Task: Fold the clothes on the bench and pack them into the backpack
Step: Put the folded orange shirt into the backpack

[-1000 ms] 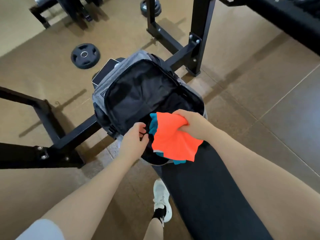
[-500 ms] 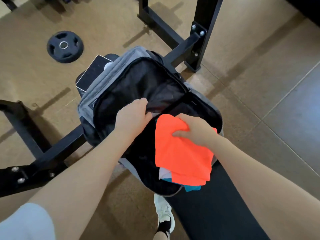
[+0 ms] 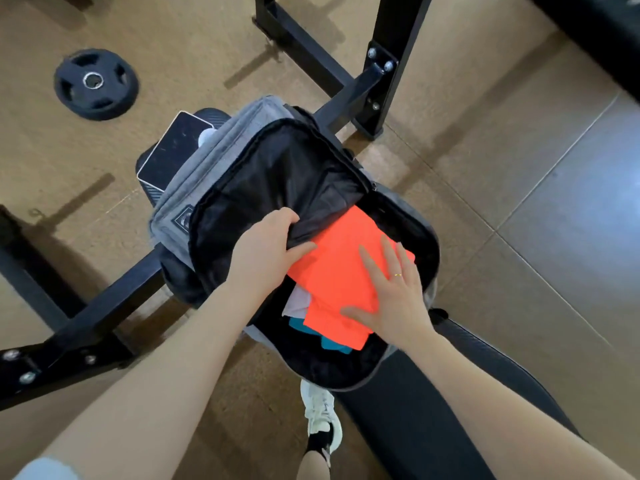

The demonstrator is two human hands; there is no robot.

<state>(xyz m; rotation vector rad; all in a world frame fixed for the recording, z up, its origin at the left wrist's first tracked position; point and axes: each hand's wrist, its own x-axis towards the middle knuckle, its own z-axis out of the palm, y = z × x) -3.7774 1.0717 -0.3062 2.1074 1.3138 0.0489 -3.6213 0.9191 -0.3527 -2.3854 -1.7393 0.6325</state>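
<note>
Looking down at the centre of the frame, we've got the grey backpack (image 3: 221, 188) lying open on the end of the black bench (image 3: 433, 403), and the folded orange garment (image 3: 341, 271) sitting on top of the stack inside the main compartment, with a bit of white cloth (image 3: 297, 303) and a teal piece (image 3: 313, 332) poking out from under its lower left edge. Our right hand (image 3: 394, 296) is laid flat on the orange one, fingers spread wide and gripping nothing, just pressing it down. Our left hand (image 3: 268, 249) is curled around the black lining flap (image 3: 277, 174), thumb and fingers pinching a fold of it to keep the mouth open. What could bite us here: the stack isn't square, so if we shove it deeper with a flat palm the lower layers probably slide out sideways and the folds come undone. Letting go of the flap too soon would likely drop it over the clothes and bunch the top edge. And the bag hangs partly off the bench end at the frame's middle, above the shoe (image 3: 320, 410), so leaning hard on it might tip the whole thing onto the floor, and the dark phone-like slab (image 3: 173, 148) in the upper left next to the bag could go with it.
</note>
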